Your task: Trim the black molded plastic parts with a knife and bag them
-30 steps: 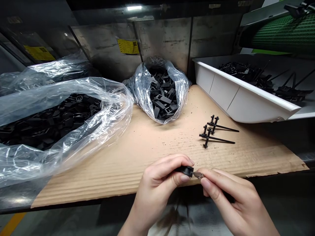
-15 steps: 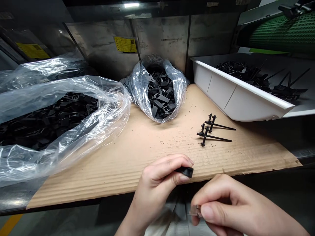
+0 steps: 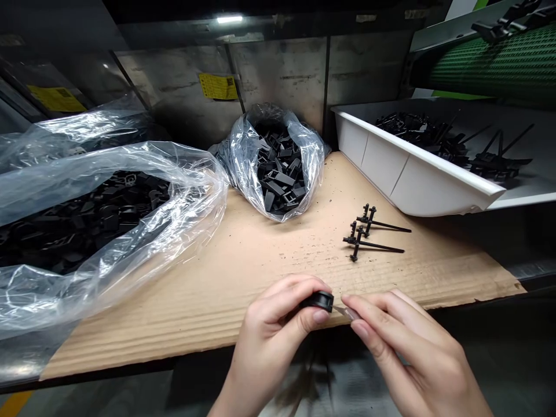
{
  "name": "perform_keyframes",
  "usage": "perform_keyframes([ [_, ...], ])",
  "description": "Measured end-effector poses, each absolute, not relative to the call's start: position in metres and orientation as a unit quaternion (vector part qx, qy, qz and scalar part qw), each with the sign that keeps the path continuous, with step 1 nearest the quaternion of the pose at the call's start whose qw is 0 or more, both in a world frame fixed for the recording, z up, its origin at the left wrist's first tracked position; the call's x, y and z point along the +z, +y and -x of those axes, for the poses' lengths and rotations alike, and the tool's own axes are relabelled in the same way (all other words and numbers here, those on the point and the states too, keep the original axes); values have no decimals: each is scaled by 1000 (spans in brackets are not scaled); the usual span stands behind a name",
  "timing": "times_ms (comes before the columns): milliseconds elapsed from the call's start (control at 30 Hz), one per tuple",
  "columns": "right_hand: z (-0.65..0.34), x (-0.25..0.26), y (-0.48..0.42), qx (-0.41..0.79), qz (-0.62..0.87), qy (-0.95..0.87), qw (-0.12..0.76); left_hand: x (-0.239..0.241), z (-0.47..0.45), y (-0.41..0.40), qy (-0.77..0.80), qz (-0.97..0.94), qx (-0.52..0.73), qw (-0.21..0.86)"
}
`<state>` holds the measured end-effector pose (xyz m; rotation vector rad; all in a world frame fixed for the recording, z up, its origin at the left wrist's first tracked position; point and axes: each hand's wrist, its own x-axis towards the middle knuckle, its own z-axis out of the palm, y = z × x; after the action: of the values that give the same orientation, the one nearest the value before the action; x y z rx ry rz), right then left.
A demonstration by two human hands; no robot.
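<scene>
Between the thumb and fingers of my left hand (image 3: pixel 273 330) is a small black plastic part (image 3: pixel 320 300), its rounded end facing right. My right hand (image 3: pixel 408 341) pinches a small thin metal blade (image 3: pixel 347 313), whose pointed tip is at or very near the part's right end; contact is hard to tell. Both hands are at the front edge of the cardboard sheet (image 3: pixel 174 307). Beyond them lie two black sprues (image 3: pixel 359 242) with long thin stems pointing right.
A clear bag (image 3: pixel 186 214) of black parts lies at left, with another bag (image 3: pixel 313 174) of black clips at the back. On the right stands a white tray (image 3: pixel 382 156) holding black pieces, below a green conveyor belt (image 3: pixel 490 63). Dark crumbs dot the cardboard.
My right hand has risen and turned, bringing the blade up to the black part. My left hand has shifted slightly left and turned the part a little.
</scene>
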<state>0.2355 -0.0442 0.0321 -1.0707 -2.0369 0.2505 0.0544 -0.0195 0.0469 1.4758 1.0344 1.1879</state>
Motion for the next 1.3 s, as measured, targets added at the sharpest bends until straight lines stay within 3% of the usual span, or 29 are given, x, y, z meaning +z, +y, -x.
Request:
perform_keyframes([
  [233, -229, 27, -43, 47, 440, -802, 401, 48, -54, -22, 417, -605, 486, 474],
  [533, -223, 19, -40, -51, 447, -751, 483, 51, -53, -23, 407, -617, 435, 515],
  [700, -229, 24, -38, 38, 452, -743, 492, 47, -51, -21, 382, -645, 459, 477],
  [867, -234, 36, -45, 173, 477, -729, 460, 35, -52, -22, 357, -715, 493, 343],
  [1000, -234, 37, -47, 179, 486, -743, 424, 27, -51, -25, 326, -772, 488, 244],
  [1300, -240, 38, -47, 215, 487, -776, 338, 24, -48, -22, 302, -799, 475, 213],
])
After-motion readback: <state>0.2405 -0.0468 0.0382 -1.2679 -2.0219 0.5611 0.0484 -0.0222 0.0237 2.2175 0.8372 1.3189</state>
